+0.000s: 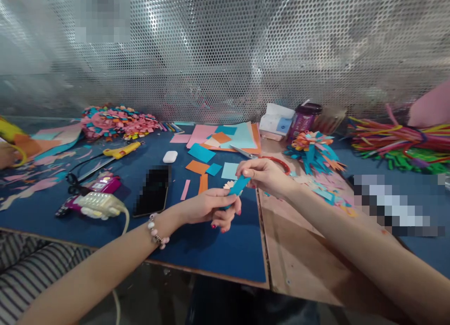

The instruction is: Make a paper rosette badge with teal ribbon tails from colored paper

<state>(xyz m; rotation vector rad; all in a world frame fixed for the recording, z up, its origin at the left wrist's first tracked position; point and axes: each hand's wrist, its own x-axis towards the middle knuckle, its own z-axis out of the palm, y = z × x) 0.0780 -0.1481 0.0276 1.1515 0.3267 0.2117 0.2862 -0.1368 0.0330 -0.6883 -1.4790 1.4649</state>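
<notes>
A blue strip of paper point(240, 184) stretches between my two hands above the table. My left hand point(214, 207) pinches its lower end, and a cream paper piece with a notched edge point(228, 185) shows at the same fingers. At the upper end, the fingertips of my right hand point(262, 175) close on the strip. Just beyond my right hand lie scissors with red handles point(277, 163), partly hidden by it. Cut pieces lie near my hands: an orange strip point(203, 183), a pink strip point(185, 189), a blue piece point(213, 169) and a pale blue piece point(230, 170).
To the left are a dark phone point(153, 190), a power strip point(100, 204), a yellow glue gun point(123, 150) and a white earbud case point(170, 157). Paper flowers point(312, 149) and pipe cleaners point(401, 142) lie right. A perforated metal wall point(218, 58) stands behind. Another person's hand point(6, 155) shows far left.
</notes>
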